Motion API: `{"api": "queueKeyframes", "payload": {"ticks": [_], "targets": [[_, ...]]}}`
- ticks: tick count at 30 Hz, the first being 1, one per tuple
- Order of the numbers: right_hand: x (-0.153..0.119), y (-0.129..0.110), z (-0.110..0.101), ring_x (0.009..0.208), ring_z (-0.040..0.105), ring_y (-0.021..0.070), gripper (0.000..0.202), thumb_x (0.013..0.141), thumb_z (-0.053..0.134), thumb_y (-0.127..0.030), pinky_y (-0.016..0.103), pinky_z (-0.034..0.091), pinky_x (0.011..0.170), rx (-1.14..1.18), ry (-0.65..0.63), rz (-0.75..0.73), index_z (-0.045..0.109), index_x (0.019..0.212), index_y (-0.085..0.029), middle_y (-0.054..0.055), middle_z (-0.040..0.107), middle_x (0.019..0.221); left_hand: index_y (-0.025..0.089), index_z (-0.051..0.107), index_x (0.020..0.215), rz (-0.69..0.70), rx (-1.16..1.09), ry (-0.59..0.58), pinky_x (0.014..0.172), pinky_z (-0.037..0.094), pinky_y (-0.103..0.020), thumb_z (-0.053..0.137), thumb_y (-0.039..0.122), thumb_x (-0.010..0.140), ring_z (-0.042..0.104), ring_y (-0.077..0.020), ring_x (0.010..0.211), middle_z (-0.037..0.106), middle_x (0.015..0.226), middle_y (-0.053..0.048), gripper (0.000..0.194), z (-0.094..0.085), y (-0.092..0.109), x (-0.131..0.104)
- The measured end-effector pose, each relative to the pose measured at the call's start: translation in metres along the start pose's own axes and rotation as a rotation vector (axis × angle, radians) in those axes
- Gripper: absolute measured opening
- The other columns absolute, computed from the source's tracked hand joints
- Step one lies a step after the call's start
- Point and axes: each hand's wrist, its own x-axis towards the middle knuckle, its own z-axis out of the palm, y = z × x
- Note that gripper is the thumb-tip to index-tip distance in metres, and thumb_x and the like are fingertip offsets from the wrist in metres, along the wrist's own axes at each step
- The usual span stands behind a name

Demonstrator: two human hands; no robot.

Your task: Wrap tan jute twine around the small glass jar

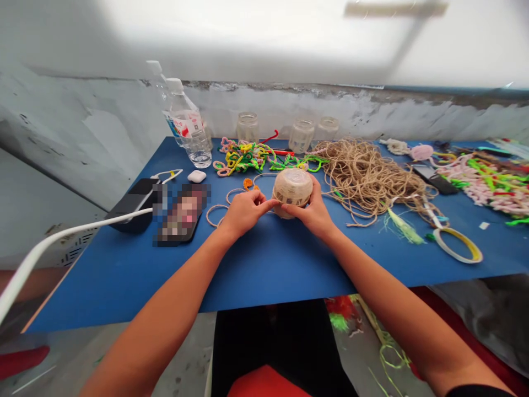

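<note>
A glass jar [294,184], partly wrapped in pale twine, is held bottom up near the middle of the blue table. My right hand [312,212] wraps round its right side, with the thumb across the front. At its left, my left hand [248,209] has thumb and fingers pinched together by the jar's wrapped edge, apparently on the twine. Loose loops of twine [214,215] lie on the table beside my left hand. A large tangle of brown twine [363,173] spreads to the right behind the jar.
Bottles [190,129], glass jars [301,135] and colourful twisted strips [248,157] stand or lie at the back. On the left are a phone [184,215], a black box [134,204] and a white cable [82,225]. A tape roll [458,259] lies front right.
</note>
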Motion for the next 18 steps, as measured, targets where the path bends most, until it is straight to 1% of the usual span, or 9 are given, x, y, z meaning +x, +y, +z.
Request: {"api": "queueKeyframes", "payload": {"ticks": [4, 7, 10, 13, 15, 18], "targets": [[0.0007, -0.0002, 0.0003, 0.142, 0.048, 0.0307, 0.107, 0.06, 0.09, -0.051, 0.048, 0.035, 0.125, 0.027, 0.007, -0.005, 0.037, 0.15, -0.026, 0.012, 0.043, 0.153, 0.018, 0.064, 0.072, 0.032, -0.004, -0.069, 0.061, 0.037, -0.028, 0.072, 0.05, 0.087, 0.055, -0.0153, 0.064, 0.063, 0.066, 0.0, 0.036, 0.0022, -0.0011, -0.0005], [0.0009, 0.0002, 0.0, 0.142, 0.048, 0.0304, 0.105, 0.061, 0.09, -0.049, 0.047, 0.035, 0.125, 0.036, -0.002, -0.011, 0.037, 0.149, -0.026, 0.012, 0.043, 0.153, 0.019, 0.068, 0.086, 0.057, -0.088, -0.107, 0.066, 0.044, -0.028, 0.067, 0.039, 0.088, 0.06, -0.016, 0.069, 0.068, 0.075, 0.0, 0.02, 0.0037, -0.0002, -0.0008], [0.0007, 0.0004, 0.0, 0.143, 0.047, 0.0292, 0.103, 0.062, 0.09, -0.048, 0.046, 0.034, 0.126, 0.025, -0.005, -0.01, 0.037, 0.148, -0.025, 0.012, 0.042, 0.154, 0.019, 0.068, 0.098, 0.052, -0.135, -0.126, 0.069, 0.048, -0.029, 0.057, 0.034, 0.093, 0.062, -0.0166, 0.07, 0.069, 0.079, -0.001, 0.019, 0.0041, 0.0013, -0.001], [0.0005, 0.0002, 0.0005, 0.143, 0.047, 0.0291, 0.103, 0.062, 0.089, -0.048, 0.047, 0.034, 0.126, 0.025, -0.003, -0.006, 0.036, 0.147, -0.025, 0.013, 0.042, 0.154, 0.018, 0.069, 0.097, 0.059, -0.088, -0.093, 0.067, 0.046, -0.028, 0.053, 0.038, 0.095, 0.06, -0.0172, 0.071, 0.068, 0.078, -0.002, 0.025, 0.0032, 0.0028, -0.0009], [0.0006, 0.0005, 0.0006, 0.143, 0.047, 0.0292, 0.102, 0.062, 0.089, -0.048, 0.047, 0.034, 0.126, 0.025, -0.008, -0.007, 0.035, 0.147, -0.025, 0.013, 0.042, 0.154, 0.018, 0.069, 0.09, 0.063, -0.078, -0.082, 0.065, 0.043, -0.028, 0.054, 0.045, 0.095, 0.057, -0.0171, 0.071, 0.066, 0.075, -0.002, 0.032, 0.002, 0.0032, -0.0004], [0.001, 0.0019, 0.0003, 0.142, 0.048, 0.0294, 0.102, 0.063, 0.089, -0.048, 0.047, 0.035, 0.125, 0.029, -0.017, -0.013, 0.035, 0.147, -0.026, 0.012, 0.042, 0.154, 0.017, 0.067, 0.079, 0.039, -0.116, -0.099, 0.061, 0.037, -0.027, 0.057, 0.056, 0.092, 0.051, -0.0151, 0.067, 0.061, 0.068, 0.0, 0.042, -0.0002, 0.0031, 0.0009]]}}
